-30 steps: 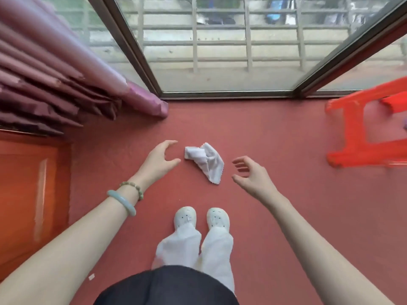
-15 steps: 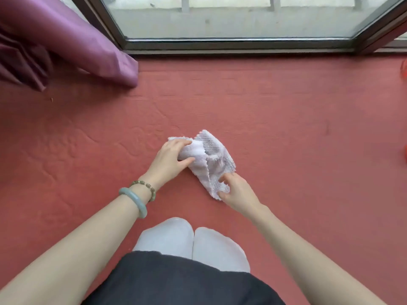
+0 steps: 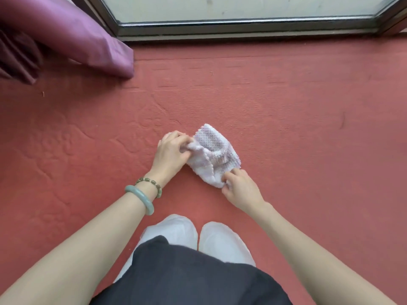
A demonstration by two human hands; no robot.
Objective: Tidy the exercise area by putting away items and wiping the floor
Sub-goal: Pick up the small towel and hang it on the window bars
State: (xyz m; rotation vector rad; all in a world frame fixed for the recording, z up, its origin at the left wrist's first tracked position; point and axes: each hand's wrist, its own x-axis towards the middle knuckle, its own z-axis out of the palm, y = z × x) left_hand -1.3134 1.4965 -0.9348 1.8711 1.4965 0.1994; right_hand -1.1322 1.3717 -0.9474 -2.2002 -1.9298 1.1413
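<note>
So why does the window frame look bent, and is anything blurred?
Head view: the wide-angle lens bows the window frame and stretches the forearms; daylight is soft, shadows faint; the cloth, left hand and right hand look slightly smeared.

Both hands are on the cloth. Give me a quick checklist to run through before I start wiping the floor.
1. Left hand has the cloth: ok, its fingers are curled round the left edge.
2. Right hand has the cloth: ok, it pinches the near corner.
3. Cloth spread flat for wiping: not ok, it lies bunched and folded on the floor.
4. Curtain out of the wiping path: ok, its hem lies far to the left, apart from the cloth.
5. Cloth damp enough: cannot tell.
</note>
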